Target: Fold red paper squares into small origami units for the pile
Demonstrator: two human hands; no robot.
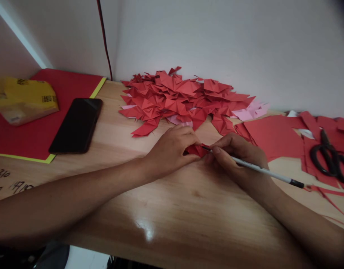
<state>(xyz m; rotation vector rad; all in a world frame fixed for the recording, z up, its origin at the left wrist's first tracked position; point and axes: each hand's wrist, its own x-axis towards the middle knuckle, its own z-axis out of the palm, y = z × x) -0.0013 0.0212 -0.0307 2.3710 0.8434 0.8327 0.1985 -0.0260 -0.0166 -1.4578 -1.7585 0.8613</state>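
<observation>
My left hand (173, 149) is closed on a small folded piece of red paper (194, 150), pinching it near the tabletop. A slim white pen (261, 170) with a black end lies in my right hand (236, 151), gripped between thumb and fingers. The pen's dark tip touches or nearly touches the red paper, and I cannot tell which. Fingers of both hands partly hide the paper. Just beyond them a heap of folded red paper pieces (177, 93), with some pink among them, rests against the wall.
Black-handled scissors (326, 158) lie on red paper sheets (275, 134) at the right, near thin red strips (331, 192). A black phone (76, 125), a yellow packet (26, 99) and large red sheets (73, 84) are on the left. Handwritten numbers mark the wooden table (166, 209).
</observation>
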